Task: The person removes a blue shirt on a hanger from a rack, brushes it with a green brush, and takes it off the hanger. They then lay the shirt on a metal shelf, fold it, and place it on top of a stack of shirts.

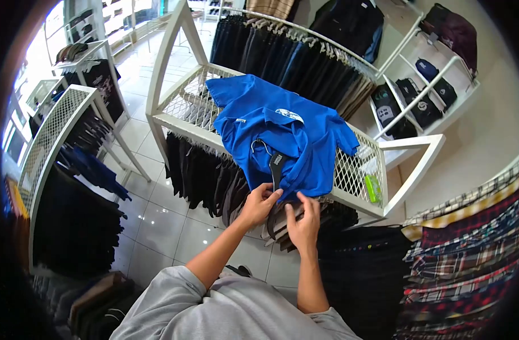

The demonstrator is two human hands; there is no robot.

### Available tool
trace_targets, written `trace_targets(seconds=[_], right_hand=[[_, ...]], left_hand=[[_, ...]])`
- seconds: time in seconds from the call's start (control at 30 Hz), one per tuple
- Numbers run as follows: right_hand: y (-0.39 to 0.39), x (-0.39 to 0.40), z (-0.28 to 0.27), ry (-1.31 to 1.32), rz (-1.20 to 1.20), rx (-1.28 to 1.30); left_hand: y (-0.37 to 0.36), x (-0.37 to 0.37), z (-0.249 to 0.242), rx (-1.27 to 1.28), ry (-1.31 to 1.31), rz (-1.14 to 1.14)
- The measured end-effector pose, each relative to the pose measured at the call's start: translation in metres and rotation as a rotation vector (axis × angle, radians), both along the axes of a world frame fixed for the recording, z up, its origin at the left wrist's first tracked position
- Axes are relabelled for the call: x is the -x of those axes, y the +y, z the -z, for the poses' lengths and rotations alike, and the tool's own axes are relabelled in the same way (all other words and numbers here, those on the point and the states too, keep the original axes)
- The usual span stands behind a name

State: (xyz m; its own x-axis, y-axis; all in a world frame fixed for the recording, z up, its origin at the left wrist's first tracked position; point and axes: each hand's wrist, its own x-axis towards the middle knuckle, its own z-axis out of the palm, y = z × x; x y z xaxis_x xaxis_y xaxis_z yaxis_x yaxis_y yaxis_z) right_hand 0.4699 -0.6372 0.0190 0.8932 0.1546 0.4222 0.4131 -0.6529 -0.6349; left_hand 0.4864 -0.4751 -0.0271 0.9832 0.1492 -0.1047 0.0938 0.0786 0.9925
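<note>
T-shirt on mesh-topped rack; hanger at its near side. Packet on same rack, right of T-shirt. Hanging trousers behind. Caps on shelf, right rear. Second rack left.

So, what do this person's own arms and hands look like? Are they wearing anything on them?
The left hand and right hand are bare, without gloves. The forearms are uncovered too, with no watch or bracelet visible. A plain grey top has loose short sleeves, creased, ending around the elbows. No markings show on the sleeves.
</note>
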Motion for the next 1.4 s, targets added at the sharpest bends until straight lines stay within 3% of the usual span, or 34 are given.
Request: trace_targets(seconds=[0.07, 0.1, 0.2, 0.37, 0.53, 0.6, 0.67, 0.73, 0.8, 0.87, 0.97, 1.1, 1.17, 1.2, 1.27, 1.4], right_hand=[[-0.014, -0.017, 0.005, -0.235, 0.067, 0.177], [-0.024, -0.024, 0.008, -0.216, 0.068, 0.249], [-0.049, -0.037, 0.029, -0.066, -0.046, 0.165], [-0.049, -0.023, 0.033, -0.046, -0.112, 0.013], [-0.017, -0.013, 0.015, -0.089, -0.239, -0.164], [-0.004, -0.020, 0.012, -0.265, -0.226, -0.123], [0.011, -0.025, 0.012, -0.278, -0.235, -0.117], [0.025, -0.028, 0.012, -0.148, -0.457, -0.203], [0.034, -0.030, 0.025, 0.250, -0.724, -0.342], [0.041, -0.015, 0.012, 0.800, -0.896, -0.388], [0.064, 0.008, 0.003, 0.960, -0.996, -0.384], [0.113, 0.025, 0.006, 1.035, -1.003, -0.448], [0.151, 0.039, 0.015, 1.013, -0.972, -0.442], [0.173, 0.048, 0.022, 1.004, -0.961, -0.440], [0.220, 0.068, 0.040, 0.987, -0.921, -0.407], [0.318, 0.093, 0.098, 1.008, -0.977, -0.408]], left_hand=[[-0.008, -0.001, 0.009, 0.100, -0.041, -0.016], [-0.012, 0.002, 0.012, 0.206, -0.072, -0.014], [-0.015, 0.027, -0.005, 0.165, -0.045, -0.066], [0.006, 0.086, -0.007, 0.206, -0.010, -0.230], [0.058, 0.174, -0.037, -0.293, 0.051, -0.401], [0.075, 0.206, -0.060, -0.428, 0.213, -0.404], [0.093, 0.235, -0.059, -0.437, 0.199, -0.424], [0.104, 0.264, -0.058, -0.441, 0.196, -0.443], [0.110, 0.286, -0.056, -0.682, 0.163, -0.433], [0.123, 0.301, -0.039, -0.657, 0.183, -0.484], [0.144, 0.307, -0.028, -0.675, 0.288, -0.652], [0.176, 0.294, -0.003, -0.795, 0.237, -0.918], [0.191, 0.276, 0.023, -0.856, 0.053, -1.285], [0.199, 0.268, 0.033, -0.850, 0.057, -1.296], [0.216, 0.254, 0.052, -0.397, -0.009, -1.191], [0.268, 0.231, 0.073, -0.089, -0.056, -1.054]])
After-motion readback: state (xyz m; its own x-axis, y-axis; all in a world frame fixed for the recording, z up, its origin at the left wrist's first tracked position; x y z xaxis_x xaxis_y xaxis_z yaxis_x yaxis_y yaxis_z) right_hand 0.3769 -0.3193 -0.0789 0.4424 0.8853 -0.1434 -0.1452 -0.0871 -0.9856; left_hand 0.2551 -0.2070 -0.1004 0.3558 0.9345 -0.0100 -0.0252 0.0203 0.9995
